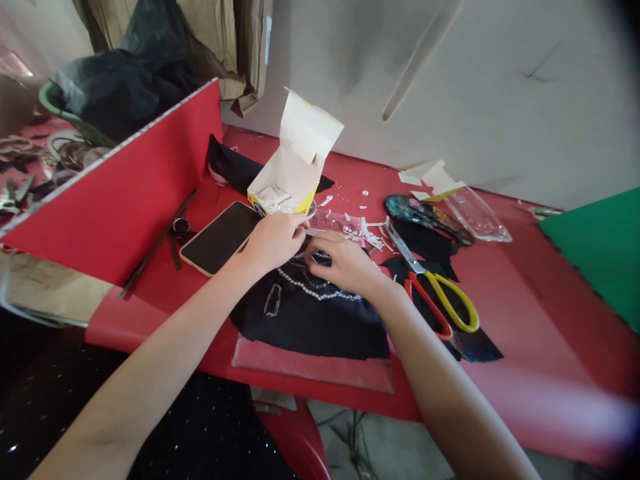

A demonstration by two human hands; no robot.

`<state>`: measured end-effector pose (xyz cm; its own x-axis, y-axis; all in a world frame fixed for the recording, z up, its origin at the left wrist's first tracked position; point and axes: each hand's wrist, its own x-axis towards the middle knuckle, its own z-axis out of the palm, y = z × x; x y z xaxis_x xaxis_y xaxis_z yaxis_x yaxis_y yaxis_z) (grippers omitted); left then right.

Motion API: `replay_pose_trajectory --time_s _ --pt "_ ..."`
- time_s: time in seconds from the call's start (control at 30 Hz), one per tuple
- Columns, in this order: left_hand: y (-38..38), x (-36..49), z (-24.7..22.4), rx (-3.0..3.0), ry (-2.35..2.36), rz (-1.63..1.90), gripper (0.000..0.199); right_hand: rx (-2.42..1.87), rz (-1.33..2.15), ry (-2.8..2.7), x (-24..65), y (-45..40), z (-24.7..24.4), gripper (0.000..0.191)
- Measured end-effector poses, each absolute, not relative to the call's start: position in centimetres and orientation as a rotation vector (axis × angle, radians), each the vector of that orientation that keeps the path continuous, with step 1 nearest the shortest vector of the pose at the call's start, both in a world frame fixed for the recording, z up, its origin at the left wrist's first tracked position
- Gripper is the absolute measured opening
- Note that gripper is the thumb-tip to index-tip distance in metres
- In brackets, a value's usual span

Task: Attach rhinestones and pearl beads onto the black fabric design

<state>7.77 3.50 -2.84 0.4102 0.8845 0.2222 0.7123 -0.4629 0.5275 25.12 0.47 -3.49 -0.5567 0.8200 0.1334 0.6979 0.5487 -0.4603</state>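
Observation:
On the red table lies a piece of black cloth (310, 337), with a curved string of silvery-white beads (320, 297) and a small clear bead outline (273, 300) on it. My left hand (280, 237) is closed at the cloth's far edge, just in front of an open yellow-and-white box (303, 163) with small clear packets inside. Whatever its fingertips hold is hidden. Over the beadwork, my right hand (343, 263) has thumb and fingers curled together, close to some dark beads (321, 257). I cannot make out what it pinches.
Left of the box is a dark-screened phone (220, 238). Scissors with red and yellow handles (430, 283) lie at the right on black scraps. Loose pearls (365, 193), white snippets and a clear plastic tray (483, 213) lie farther back. A red panel (120, 200) stands left.

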Motion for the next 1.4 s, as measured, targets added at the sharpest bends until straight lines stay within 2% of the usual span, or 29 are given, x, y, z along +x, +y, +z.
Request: replay_pose_trajectory --time_s 0.67,1.4 --pt "3.41 7.75 -2.73 2.324 1.379 0.639 0.03 -1.175 0.54 -2.47 25.81 0.69 -3.4 0.017" --pt "3.37 7.79 -2.57 2.323 1.4 0.603 0.031 -1.232 0.53 -2.362 25.04 0.79 -3.96 0.012"
